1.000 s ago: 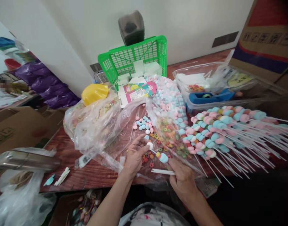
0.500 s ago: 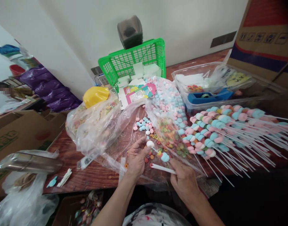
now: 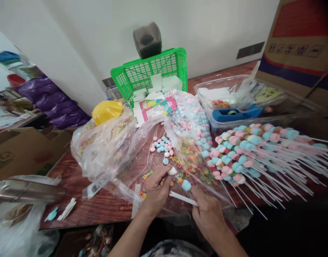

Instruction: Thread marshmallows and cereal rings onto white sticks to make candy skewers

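Observation:
My left hand (image 3: pixel 156 189) pinches a white marshmallow (image 3: pixel 172 171) between thumb and fingers. My right hand (image 3: pixel 208 210) is closed on a partly threaded candy skewer; a blue marshmallow (image 3: pixel 186 185) and a cereal ring show on it. A white stick (image 3: pixel 183 198) with a red bit at its tip also juts from the right hand. The two hands are close together, and the white marshmallow is just left of the skewer's end. Beneath them lie loose cereal rings (image 3: pixel 147 175) and pink, blue and white marshmallows (image 3: pixel 161 144) on clear plastic.
Finished marshmallow skewers (image 3: pixel 244 150) are piled on the right. Behind stand a green basket (image 3: pixel 149 69), a bag of marshmallows (image 3: pixel 192 114) and a clear bin (image 3: pixel 222 80) with a blue tape dispenser (image 3: pixel 237 113). Left are a yellow scoop (image 3: pixel 107 111), plastic bags (image 3: pixel 105 150) and a steel flask (image 3: pixel 30 191).
My left hand has moved slightly down with the white marshmallow, which looks squeezed now. My right hand has shifted a little down and left. The whole view has tilted slightly.

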The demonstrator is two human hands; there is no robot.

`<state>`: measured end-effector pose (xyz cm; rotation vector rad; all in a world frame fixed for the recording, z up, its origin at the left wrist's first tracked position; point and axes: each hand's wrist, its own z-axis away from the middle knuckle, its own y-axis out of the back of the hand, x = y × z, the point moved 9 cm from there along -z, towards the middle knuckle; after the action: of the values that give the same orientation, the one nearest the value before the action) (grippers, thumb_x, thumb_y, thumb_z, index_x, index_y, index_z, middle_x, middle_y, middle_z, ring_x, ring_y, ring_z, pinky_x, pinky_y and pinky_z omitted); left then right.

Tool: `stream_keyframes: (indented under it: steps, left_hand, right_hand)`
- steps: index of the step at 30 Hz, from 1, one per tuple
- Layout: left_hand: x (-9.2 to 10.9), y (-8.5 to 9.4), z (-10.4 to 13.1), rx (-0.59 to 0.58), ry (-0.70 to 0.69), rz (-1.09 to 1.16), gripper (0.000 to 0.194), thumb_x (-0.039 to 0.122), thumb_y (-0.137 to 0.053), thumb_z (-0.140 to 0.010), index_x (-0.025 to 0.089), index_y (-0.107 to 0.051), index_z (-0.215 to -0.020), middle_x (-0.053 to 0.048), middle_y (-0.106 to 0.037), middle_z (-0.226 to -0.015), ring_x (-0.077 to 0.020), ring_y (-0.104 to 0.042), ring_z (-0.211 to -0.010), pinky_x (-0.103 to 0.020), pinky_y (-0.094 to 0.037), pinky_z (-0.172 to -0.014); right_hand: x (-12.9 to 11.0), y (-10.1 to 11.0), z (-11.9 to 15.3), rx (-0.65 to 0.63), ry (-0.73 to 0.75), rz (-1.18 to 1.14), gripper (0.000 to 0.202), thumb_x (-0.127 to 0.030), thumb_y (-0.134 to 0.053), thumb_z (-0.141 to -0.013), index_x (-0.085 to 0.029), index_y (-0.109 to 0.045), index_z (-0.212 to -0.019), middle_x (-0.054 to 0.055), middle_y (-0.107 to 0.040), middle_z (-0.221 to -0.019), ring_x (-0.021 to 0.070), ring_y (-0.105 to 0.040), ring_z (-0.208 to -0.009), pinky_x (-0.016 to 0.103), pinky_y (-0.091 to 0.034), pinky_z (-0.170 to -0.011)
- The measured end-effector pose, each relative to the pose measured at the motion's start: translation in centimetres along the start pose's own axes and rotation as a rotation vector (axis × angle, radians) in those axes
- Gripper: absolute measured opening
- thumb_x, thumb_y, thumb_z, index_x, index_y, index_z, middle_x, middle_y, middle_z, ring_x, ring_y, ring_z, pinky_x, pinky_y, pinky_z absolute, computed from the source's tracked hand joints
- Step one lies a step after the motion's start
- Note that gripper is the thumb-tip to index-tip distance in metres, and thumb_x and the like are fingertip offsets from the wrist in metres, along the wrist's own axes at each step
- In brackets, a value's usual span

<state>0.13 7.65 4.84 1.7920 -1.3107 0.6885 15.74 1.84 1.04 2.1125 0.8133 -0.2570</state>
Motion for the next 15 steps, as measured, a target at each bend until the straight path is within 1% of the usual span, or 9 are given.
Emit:
stream_keyframes:
  steps: [4, 6, 9, 12, 15]
  left_hand:
    - [1.2, -0.4, 0.1, -0.068, -0.091, -0.054, 0.032, 0.005, -0.062, -0.079, 0.026, -0.07, -0.103, -0.003, -0.072, -0.089, -0.0165, -0.066, -0.082, -0.029, -0.053, -0.076]
    - [1.6, -0.5, 0.4, -0.081, -0.125, -0.083, 0.035, 0.004, -0.06, -0.081, 0.026, -0.068, -0.106, -0.004, -0.072, -0.093, -0.0175, -0.067, -0.085, -0.031, -0.053, -0.078]
    - [2.6, -0.8, 1.0, -0.132, -0.25, -0.153, 0.041, 0.003, -0.058, -0.081, 0.028, -0.065, -0.113, -0.008, -0.071, -0.102, -0.0203, -0.066, -0.093, -0.037, -0.053, -0.083]
    - [3.8, -1.4, 1.6, -0.206, -0.4, -0.228, 0.045, 0.006, -0.06, -0.079, 0.027, -0.063, -0.118, -0.011, -0.07, -0.108, -0.024, -0.065, -0.098, -0.041, -0.052, -0.085]
    - [4.5, -1.8, 1.8, -0.239, -0.45, -0.266, 0.047, 0.005, -0.059, -0.078, 0.025, -0.062, -0.12, -0.013, -0.07, -0.108, -0.0256, -0.065, -0.101, -0.043, -0.052, -0.086]
  right_hand:
    - [-0.3, -0.3, 0.1, -0.005, -0.021, -0.106, 0.031, 0.0, -0.038, -0.072, -0.019, -0.06, -0.084, 0.0, -0.064, -0.058, 0.016, -0.063, -0.049, 0.025, -0.042, -0.047]
    - [-0.5, -0.2, 0.2, 0.01, -0.015, -0.134, 0.033, 0.0, -0.038, -0.071, -0.018, -0.06, -0.087, 0.0, -0.064, -0.059, 0.0161, -0.064, -0.05, 0.024, -0.043, -0.048]
    - [-0.7, -0.1, 0.2, 0.024, -0.006, -0.129, 0.039, 0.001, -0.037, -0.068, -0.017, -0.06, -0.093, 0.001, -0.067, -0.064, 0.0168, -0.066, -0.054, 0.024, -0.045, -0.049]
    - [-0.7, 0.0, 0.2, 0.016, 0.002, -0.116, 0.036, 0.001, -0.037, -0.069, -0.017, -0.059, -0.091, 0.001, -0.065, -0.061, 0.0166, -0.065, -0.053, 0.024, -0.047, -0.05]
    - [-0.8, 0.0, 0.2, 0.008, 0.011, -0.11, 0.035, 0.001, -0.037, -0.068, -0.016, -0.059, -0.088, 0.0, -0.063, -0.058, 0.0162, -0.063, -0.049, 0.024, -0.046, -0.047]
